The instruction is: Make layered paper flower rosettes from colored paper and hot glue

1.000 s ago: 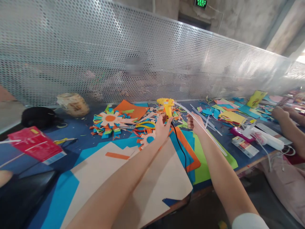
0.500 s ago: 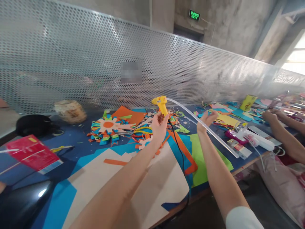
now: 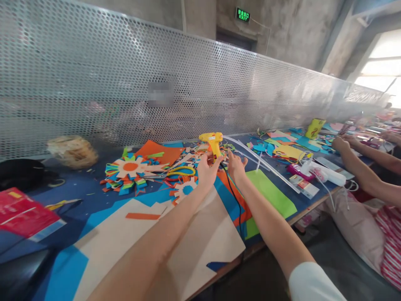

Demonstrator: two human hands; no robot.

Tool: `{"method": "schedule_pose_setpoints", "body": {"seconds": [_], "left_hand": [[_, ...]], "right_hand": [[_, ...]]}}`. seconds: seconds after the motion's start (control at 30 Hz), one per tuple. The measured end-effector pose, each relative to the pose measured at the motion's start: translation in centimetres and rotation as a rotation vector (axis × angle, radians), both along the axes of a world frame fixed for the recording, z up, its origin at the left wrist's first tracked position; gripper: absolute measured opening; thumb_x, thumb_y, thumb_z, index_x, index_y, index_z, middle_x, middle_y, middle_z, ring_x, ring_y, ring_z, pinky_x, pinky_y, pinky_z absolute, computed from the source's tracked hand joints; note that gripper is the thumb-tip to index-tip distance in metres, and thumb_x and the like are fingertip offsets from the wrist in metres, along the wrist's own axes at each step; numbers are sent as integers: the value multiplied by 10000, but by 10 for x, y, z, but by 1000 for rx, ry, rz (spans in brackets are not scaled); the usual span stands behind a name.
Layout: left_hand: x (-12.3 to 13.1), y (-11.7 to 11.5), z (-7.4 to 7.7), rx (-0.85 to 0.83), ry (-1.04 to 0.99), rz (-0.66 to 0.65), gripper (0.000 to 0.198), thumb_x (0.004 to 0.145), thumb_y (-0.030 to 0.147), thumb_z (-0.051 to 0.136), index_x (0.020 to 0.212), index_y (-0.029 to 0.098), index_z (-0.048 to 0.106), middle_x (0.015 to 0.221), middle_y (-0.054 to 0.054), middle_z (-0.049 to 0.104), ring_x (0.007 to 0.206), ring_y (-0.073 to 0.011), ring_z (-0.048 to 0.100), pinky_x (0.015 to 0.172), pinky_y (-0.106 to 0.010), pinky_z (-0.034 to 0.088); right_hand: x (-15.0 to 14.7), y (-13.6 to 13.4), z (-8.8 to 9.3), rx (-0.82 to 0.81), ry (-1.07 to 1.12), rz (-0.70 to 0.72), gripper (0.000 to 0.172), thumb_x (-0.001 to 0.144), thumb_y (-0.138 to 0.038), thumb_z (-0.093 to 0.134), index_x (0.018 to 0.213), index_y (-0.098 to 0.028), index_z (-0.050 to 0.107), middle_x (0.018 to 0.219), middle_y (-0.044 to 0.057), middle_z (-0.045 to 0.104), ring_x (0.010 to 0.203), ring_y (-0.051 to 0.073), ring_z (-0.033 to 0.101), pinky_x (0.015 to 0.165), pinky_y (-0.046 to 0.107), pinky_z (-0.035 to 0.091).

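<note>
My left hand (image 3: 207, 170) is closed around the lower handle of a yellow hot glue gun (image 3: 214, 144), held upright above the table with its nozzle pointing left. A long clear glue stick (image 3: 266, 164) runs from the gun's back end, drooping down to the right. The gun's black cord (image 3: 232, 184) hangs from the handle. Just right of the handle is my right hand (image 3: 237, 168), fingers apart and nothing seen in it. Left of my hands lies a layered felt flower (image 3: 130, 166) with an orange centre, beside scissors with yellow handles (image 3: 181, 170).
Large beige felt (image 3: 200, 234) covers the near table, with green felt (image 3: 269, 194) to its right. A perforated metal screen (image 3: 94, 83) stands behind. A pink-and-white glue gun (image 3: 326, 173) lies at right, near another person's arm (image 3: 360, 167). A red packet (image 3: 26, 213) is at left.
My right hand has moved left, away from the glue stick to beside the gun's handle. My left hand still holds the gun. The view has turned slightly right.
</note>
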State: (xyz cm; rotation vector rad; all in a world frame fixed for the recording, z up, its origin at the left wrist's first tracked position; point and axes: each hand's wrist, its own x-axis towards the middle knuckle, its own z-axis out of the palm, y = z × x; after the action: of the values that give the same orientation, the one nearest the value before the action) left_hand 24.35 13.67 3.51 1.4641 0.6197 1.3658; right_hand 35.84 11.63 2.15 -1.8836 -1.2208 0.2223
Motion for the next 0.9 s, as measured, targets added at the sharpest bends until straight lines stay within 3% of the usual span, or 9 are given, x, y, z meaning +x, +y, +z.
{"method": "schedule_pose_setpoints", "body": {"seconds": [0.07,0.17,0.3,0.4,0.47,0.57,0.67,0.8,0.9], "left_hand": [[2,-4,-2,14,35,-10,327,704,368,621,930,154,523,932,-86,619,756,-190,630,419,-226,508],[4,-7,-3,36,95,-12,310,703,358,626,920,152,546,908,-80,624,706,-175,630,420,-223,502],[5,-5,-6,56,155,26,306,707,344,622,931,149,545,936,-79,613,705,-166,624,427,-224,504],[5,-1,-14,77,205,28,293,708,323,619,924,147,530,909,-70,617,704,-168,623,423,-232,503],[7,1,-19,110,252,26,244,711,284,609,896,144,534,878,-70,623,724,-178,624,461,-253,515],[10,0,-24,197,338,12,213,682,218,626,868,144,553,857,-79,631,772,-200,623,618,-327,534],[12,-4,-20,316,422,-53,284,625,186,675,891,162,580,889,-76,647,840,-215,618,776,-364,498],[8,-3,-10,417,514,-96,218,636,198,662,848,186,616,883,-73,660,833,-227,621,789,-369,486],[0,6,0,456,541,-69,122,675,200,612,796,193,619,816,-58,663,766,-207,624,745,-349,499]], "right_hand": [[2,-3,4,11,-44,-26,555,714,-69,480,1228,-279,487,1316,89,453,1266,289,282,995,520,126],[6,-5,13,35,-45,14,397,720,-83,453,1049,-230,619,1213,68,550,1170,253,422,984,435,234],[7,-3,23,60,20,74,329,802,-155,344,965,-176,629,965,42,658,898,155,587,802,276,412],[1,-2,25,53,46,82,339,850,-240,293,880,-162,621,800,26,656,739,124,594,679,226,429],[-4,-4,24,31,37,63,286,831,-322,374,779,-168,608,723,14,632,689,131,579,635,226,416],[-2,-8,22,-24,9,-4,227,743,-384,528,670,-174,567,664,14,599,675,161,564,621,251,394],[8,-10,21,-81,2,-73,245,777,-376,493,665,-167,552,694,50,606,693,181,572,619,267,387],[22,-10,20,-153,17,-152,308,848,-367,407,724,-141,574,798,122,626,795,219,593,663,299,411],[28,-11,18,-188,41,-183,313,877,-371,402,852,-124,593,898,112,619,849,201,588,732,340,447]]}}
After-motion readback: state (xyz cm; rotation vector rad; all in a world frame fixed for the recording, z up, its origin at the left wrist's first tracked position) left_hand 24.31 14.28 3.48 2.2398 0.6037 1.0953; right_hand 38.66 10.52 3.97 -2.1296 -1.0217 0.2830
